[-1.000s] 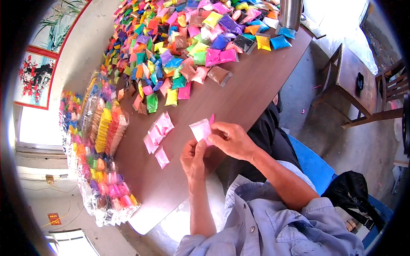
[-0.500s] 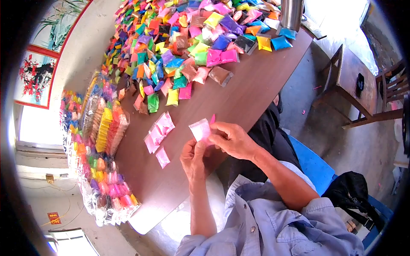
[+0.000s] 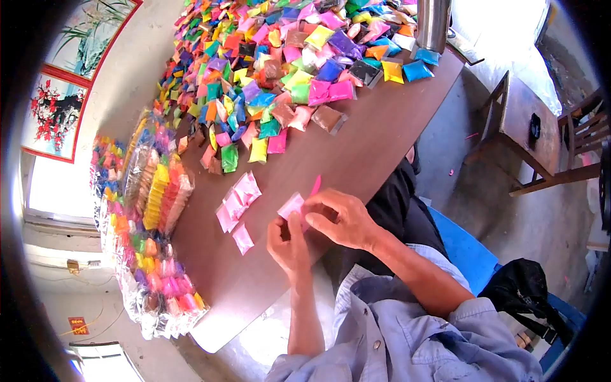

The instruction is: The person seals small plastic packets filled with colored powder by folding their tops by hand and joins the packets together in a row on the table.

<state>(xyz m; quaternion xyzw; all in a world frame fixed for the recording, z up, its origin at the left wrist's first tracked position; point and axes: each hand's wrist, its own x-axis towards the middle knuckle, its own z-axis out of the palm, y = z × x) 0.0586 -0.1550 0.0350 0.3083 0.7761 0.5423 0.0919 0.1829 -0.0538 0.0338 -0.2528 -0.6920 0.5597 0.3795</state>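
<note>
Above the table, near its front edge, is a small clear packet with pink filling [image 3: 291,205]. My left hand [image 3: 289,247] pinches its lower edge between thumb and curled fingers. From the right, my right hand [image 3: 344,219] has thumb and index finger bent in a ring, their tips at the packet's right edge. A thin bright pink strip [image 3: 316,185] sticks up just behind the right fingers; whether it is held or lies on the table I cannot tell. Left of my hands, several flat pink packets [image 3: 238,200] lie overlapping, with one pink packet [image 3: 242,239] just below them.
A large heap of coloured packets [image 3: 280,76] covers the far part of the brown table [image 3: 356,149]. Clear bags of sorted packets [image 3: 156,254] line the left edge. A metal cylinder [image 3: 433,25] stands at the far right corner. Right of the table is a wooden stool [image 3: 519,127].
The pink packet has come down slightly and tilted, so less of its face shows. My right hand has shifted a little left and down, with its fingers more rounded.
</note>
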